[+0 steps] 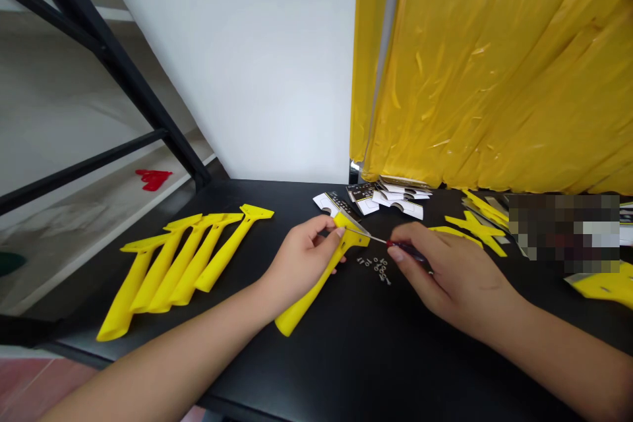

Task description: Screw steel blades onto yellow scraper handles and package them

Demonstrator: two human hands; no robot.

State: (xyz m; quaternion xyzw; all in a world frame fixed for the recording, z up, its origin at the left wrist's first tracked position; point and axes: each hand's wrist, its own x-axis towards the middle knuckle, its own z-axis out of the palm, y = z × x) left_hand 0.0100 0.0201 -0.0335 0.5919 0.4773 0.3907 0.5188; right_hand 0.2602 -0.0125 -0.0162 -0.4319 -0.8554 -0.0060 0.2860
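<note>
My left hand (301, 257) is closed around the head of a yellow scraper (306, 300), whose handle slants down toward the front of the black table. A metal blade shows along the scraper's head. In my right hand (455, 270) is a screwdriver (410, 250) with a dark red handle. Its thin shaft points left, and the tip lies at the scraper's head beside my left fingers; whether it sits in a screw I cannot tell. Between my hands, small loose screws and nuts (380, 267) lie scattered on the table.
Several yellow scraper handles (190, 257) lie in a row at left. Black-and-white cards (390, 198) are piled at the back. More yellow scrapers (477, 229) lie at right, near a blurred patch. A black metal frame (133, 105) and yellow plastic sheeting (494, 66) stand behind the table (326, 376).
</note>
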